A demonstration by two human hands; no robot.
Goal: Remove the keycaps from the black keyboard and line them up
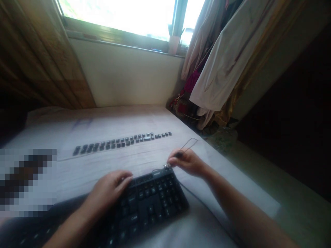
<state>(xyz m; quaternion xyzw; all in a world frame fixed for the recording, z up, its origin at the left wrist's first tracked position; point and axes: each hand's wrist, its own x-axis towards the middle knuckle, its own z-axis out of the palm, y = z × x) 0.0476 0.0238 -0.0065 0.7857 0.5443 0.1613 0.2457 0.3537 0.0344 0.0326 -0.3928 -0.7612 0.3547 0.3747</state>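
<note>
A black keyboard lies in front of me on a pale sheet. My left hand rests on the keyboard's top left part, its fingers curled over the edge. My right hand is closed on a thin wire keycap puller, whose lower end sits at the keyboard's far right corner. Farther away on the sheet lies a row of several loose black keycaps.
A window with a sill and a pink cup is at the back. Hanging clothes fill the right side above a floor. A wooden panel stands at left. The sheet's right edge drops off near my right forearm.
</note>
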